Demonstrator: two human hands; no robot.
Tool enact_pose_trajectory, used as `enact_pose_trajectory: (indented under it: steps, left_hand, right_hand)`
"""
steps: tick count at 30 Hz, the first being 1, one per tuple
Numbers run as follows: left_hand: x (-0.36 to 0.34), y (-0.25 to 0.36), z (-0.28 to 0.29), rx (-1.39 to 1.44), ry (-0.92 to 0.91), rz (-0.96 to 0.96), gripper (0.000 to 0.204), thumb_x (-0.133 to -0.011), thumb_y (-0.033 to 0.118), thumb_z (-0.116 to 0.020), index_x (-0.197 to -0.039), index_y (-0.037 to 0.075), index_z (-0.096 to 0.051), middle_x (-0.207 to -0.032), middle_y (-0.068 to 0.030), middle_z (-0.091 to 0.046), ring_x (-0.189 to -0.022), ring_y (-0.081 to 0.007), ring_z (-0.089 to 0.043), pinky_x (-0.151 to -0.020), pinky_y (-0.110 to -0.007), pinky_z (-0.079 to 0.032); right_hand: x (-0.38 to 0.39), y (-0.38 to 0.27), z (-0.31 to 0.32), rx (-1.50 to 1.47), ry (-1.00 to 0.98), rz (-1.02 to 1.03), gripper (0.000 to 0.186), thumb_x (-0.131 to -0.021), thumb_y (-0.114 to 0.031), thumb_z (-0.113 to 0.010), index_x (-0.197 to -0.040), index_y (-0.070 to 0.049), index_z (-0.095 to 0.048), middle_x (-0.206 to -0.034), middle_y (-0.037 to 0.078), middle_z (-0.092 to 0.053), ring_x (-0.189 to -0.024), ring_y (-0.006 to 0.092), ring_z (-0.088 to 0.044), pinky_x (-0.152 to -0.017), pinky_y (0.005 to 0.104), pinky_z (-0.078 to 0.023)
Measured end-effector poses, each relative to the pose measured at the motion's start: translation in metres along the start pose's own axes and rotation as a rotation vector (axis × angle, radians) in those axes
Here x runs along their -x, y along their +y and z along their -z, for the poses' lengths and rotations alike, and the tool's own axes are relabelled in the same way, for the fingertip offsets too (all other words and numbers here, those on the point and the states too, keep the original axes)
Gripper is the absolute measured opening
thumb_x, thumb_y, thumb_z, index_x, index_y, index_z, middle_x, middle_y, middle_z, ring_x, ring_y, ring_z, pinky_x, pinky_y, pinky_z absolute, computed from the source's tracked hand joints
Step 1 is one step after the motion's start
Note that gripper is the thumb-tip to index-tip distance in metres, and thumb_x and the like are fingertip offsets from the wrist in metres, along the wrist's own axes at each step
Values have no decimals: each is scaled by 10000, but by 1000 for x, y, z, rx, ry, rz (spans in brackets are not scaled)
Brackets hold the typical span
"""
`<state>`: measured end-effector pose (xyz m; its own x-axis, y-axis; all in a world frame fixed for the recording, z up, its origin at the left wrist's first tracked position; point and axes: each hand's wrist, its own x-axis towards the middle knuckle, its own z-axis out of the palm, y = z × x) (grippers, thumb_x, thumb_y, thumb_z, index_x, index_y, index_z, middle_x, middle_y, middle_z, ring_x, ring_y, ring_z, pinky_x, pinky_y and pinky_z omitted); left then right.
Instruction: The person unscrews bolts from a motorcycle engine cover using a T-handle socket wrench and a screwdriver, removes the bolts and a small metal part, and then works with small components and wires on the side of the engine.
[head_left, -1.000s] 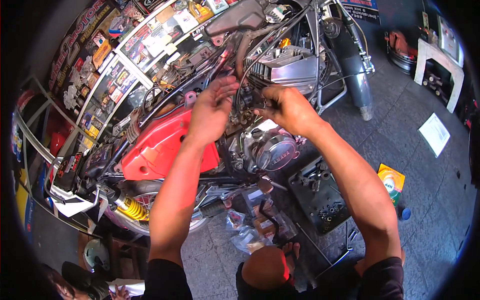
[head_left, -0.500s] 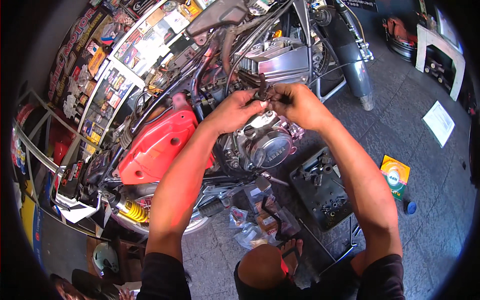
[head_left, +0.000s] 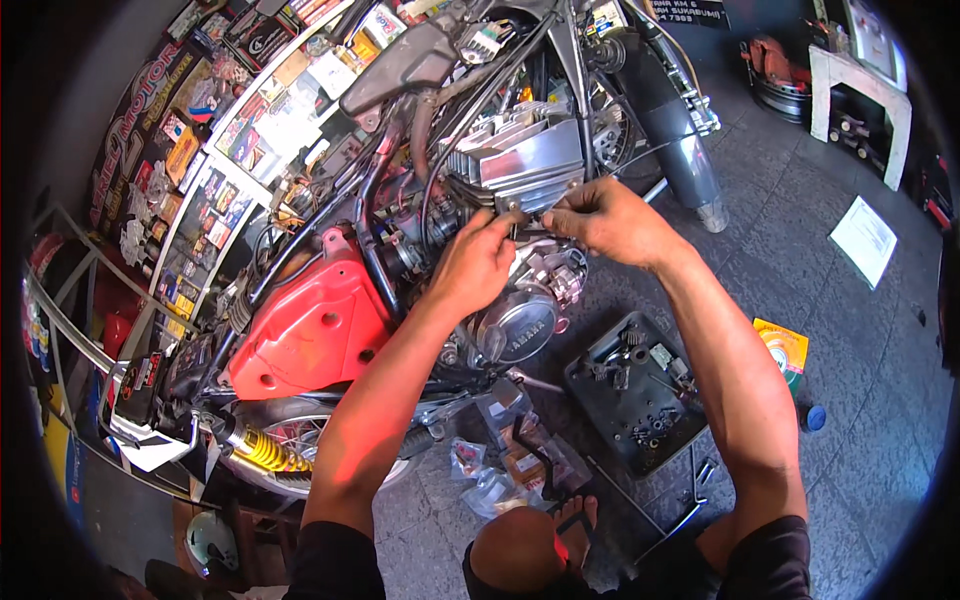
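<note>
My left hand [head_left: 475, 260] and my right hand [head_left: 605, 225] are close together at the motorcycle's engine, just below the finned silver cylinder [head_left: 530, 150]. My left fingers are closed on a small dark part near a metal bracket. My right thumb and fingers pinch at something small beside it, hard to make out. The round engine cover [head_left: 522, 330] lies just below my hands. The red side panel [head_left: 295, 330] is to the left of them, by the black frame tubes.
A black tray [head_left: 630, 430] with bolts and parts, plastic bags [head_left: 490, 480], metal tools [head_left: 690, 500], an orange packet [head_left: 785, 345] and a white sheet [head_left: 862, 240] lie on the floor. A glass display case [head_left: 205, 210] stands at left, a white stand [head_left: 865, 90] at upper right.
My left hand has moved right from above the red panel to beside my right hand, then slightly down. My right hand has shifted slightly right. The bike appears lower and further left in view.
</note>
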<state>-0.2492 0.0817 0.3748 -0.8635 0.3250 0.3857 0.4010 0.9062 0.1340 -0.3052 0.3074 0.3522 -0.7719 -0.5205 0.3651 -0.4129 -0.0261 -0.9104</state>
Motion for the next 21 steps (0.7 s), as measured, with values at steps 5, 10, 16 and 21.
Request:
enact_pose_trajectory:
  steps: [5, 10, 16, 21]
  left_hand:
    - [-6, 3, 15, 346, -171, 193, 327, -921, 235, -603, -1122, -23, -620, -1031, -104, -664, -974, -193, -597, -889, -328, -454]
    - [-11, -2, 26, 404, -205, 181, 303, -941, 283, -639, -1064, 6, -637, -938, -38, -658, -913, -100, -564, -830, -289, -460]
    - [-10, 15, 10, 49, -121, 122, 337, -838, 260, -733, -1048, 7, -658, -961, -134, -690, -906, -221, -657, -806, -340, -497]
    - [3, 24, -8, -243, 23, 22, 279, -774, 204, -741, -972, 25, -659, -997, -149, -633, -972, -376, -611, -870, -453, -496]
  right_hand:
    - [4, -7, 2, 11, -24, -20, 303, -855, -284, -749, -844, 18, -728, -684, 43, -645, -629, 115, -560, -607, 304, -463]
    - [3, 1, 1, -8, -58, 26, 268, -877, -263, -746, -891, 4, -731, -674, -7, -612, -583, 71, -513, -518, 260, -421]
    - [-2, 51, -4, 113, -64, -46, 216, -853, -154, -713, -989, 12, -738, -858, 66, -731, -777, 131, -626, -747, 315, -506]
    - [5, 80, -36, 235, 7, -96, 239, -805, -179, -727, -990, -30, -751, -957, 202, -724, -919, 311, -712, -836, 380, -533]
